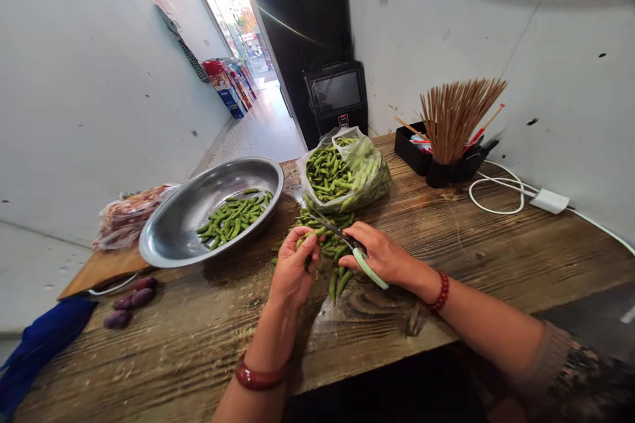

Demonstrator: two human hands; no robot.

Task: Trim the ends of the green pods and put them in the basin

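My left hand (296, 264) is closed around green edamame pods (317, 232), one of which sticks out toward the scissors. In my right hand (380, 252) is a pair of scissors (368, 269) with pale green handles, its blades at the pod's tip. Whether the blades touch the pod I cannot tell. Beneath both hands lies a loose heap of edamame pods (339, 281) on the wooden table. Behind the heap stands a clear plastic bag (374, 175) full of pods. To the left, a wide metal basin (171, 228) holds more pods on its bottom.
Purple oblong roots or fruits (131, 301) lie on the table (198, 344) at left, by a cutting board (94, 271) bearing a plastic-wrapped bundle (131, 215). At back right, a black caddy (414, 155) holds wooden skewers (459, 119). A white cable (520, 195) runs along the wall.
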